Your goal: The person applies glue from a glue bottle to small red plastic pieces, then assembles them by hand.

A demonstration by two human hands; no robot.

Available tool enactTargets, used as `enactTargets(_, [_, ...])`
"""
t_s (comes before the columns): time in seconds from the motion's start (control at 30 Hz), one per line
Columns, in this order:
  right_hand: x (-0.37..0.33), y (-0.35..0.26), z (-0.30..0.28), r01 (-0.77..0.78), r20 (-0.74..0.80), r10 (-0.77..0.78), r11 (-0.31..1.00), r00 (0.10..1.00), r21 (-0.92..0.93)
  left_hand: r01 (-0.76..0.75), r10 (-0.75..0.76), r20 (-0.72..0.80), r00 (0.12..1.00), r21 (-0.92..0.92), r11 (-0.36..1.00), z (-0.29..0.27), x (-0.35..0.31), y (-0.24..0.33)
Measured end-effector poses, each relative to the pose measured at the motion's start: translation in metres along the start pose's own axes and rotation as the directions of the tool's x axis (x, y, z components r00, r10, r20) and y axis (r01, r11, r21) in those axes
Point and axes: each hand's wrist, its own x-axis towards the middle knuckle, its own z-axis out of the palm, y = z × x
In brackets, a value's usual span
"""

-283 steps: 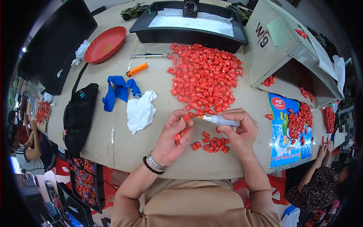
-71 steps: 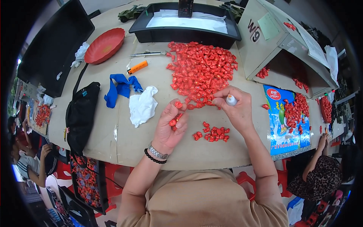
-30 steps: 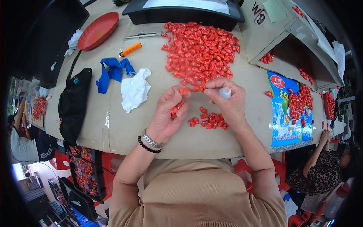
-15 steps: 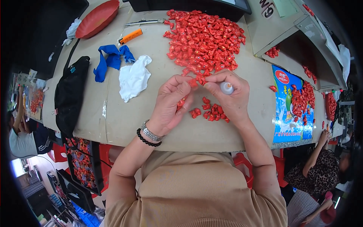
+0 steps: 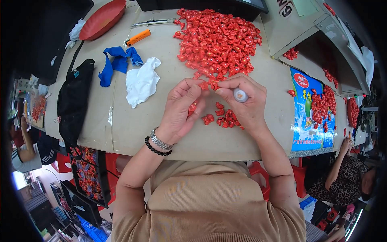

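Observation:
My left hand [image 5: 177, 109] pinches a small red moulded piece [image 5: 204, 86] between thumb and forefinger. A second red piece [image 5: 192, 108] is tucked against its lower fingers. Facing it, my right hand [image 5: 252, 103] holds another small red piece [image 5: 213, 85] at its fingertips, and the two pinched pieces meet or nearly meet. A small whitish bottle with a narrow nozzle [image 5: 240, 95] is also gripped in my right hand. Below the hands lies a small cluster of red pieces [image 5: 229, 119]. Beyond them spreads a large heap of similar pieces [image 5: 217, 40].
At left lie a white cloth [image 5: 142, 82], a blue cloth [image 5: 117, 64], an orange lighter-like stick [image 5: 138, 37], tweezers-like metal tool [image 5: 153, 23], a black bag [image 5: 75, 101] and a red dish [image 5: 102, 20]. A blue printed sheet [image 5: 302, 125] bears more pieces at right, below a grey shelf [image 5: 298, 44].
Both hands stay in nearly the same place. The bottle in my right hand has tilted slightly, its nozzle shifting toward me. People at both sides have moved a little.

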Motion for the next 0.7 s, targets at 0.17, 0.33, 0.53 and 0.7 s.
enactTargets(0.17, [-0.0007, 0.0011, -0.0004, -0.011, -0.007, 0.011, 1.000, 1.000, 0.010, -0.014, 0.014, 0.001, 1.000, -0.001, 1.000, 0.0014, -0.0003, 0.0001])
enactTargets(0.33, [0.0011, -0.0016, 0.0002, -0.006, -0.055, 0.006, 1.000, 0.998, 0.002, 0.009, -0.009, -0.022, 1.000, -0.003, 1.000, 0.0019, -0.0014, 0.0009])
enactTargets(0.53, [0.0012, -0.0004, 0.0012, 0.034, -0.041, -0.034, 0.999, 0.999, 0.000, 0.042, -0.042, -0.025, 0.999, -0.004, 0.999, 0.0011, -0.0018, -0.0003])
enactTargets(0.7, [0.0006, 0.0018, 0.0023, 0.073, -0.031, -0.073, 0.997, 0.997, 0.006, 0.066, -0.061, -0.050, 0.997, 0.112, 0.992, 0.0088, -0.0042, 0.0012])
